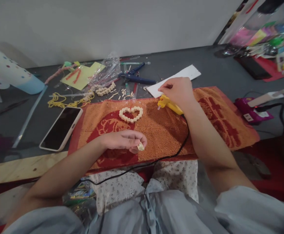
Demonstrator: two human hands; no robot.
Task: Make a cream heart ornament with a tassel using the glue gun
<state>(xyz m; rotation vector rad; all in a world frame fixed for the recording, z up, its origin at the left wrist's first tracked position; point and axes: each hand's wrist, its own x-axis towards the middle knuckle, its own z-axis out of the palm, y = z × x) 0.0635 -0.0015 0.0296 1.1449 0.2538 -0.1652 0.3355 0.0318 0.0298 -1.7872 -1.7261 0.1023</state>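
Head view: at a dark grey worktop (210, 70), a person's left hand (122, 140) pinches a small, chunky, pale cream piece (140, 147) between thumb and fingers above an orange-and-red patterned towel (154, 130). Across the towel, the right hand (181, 91) is bent over a yellow plastic glue gun (168, 104), its fingertips drawn near one another beside a white rectangular strip of board (190, 71); whether that grip closes on the gun or anything else cannot be told. A heart-shaped outline of small pale cream pieces (132, 120) lies flat on the towel, between the gun and a dark-screened phone in a pale case (62, 128). Loose pale cream sticks (124, 94) are scattered behind it, near dark blue-handled pliers (138, 78). The step in hand appears to be gluing small parts together, with the left-hand piece apart from the heart. The next move probably calls for a secure hold on the gun, a small dab of glue on the pinched piece, and fingers well clear of the hot tip.
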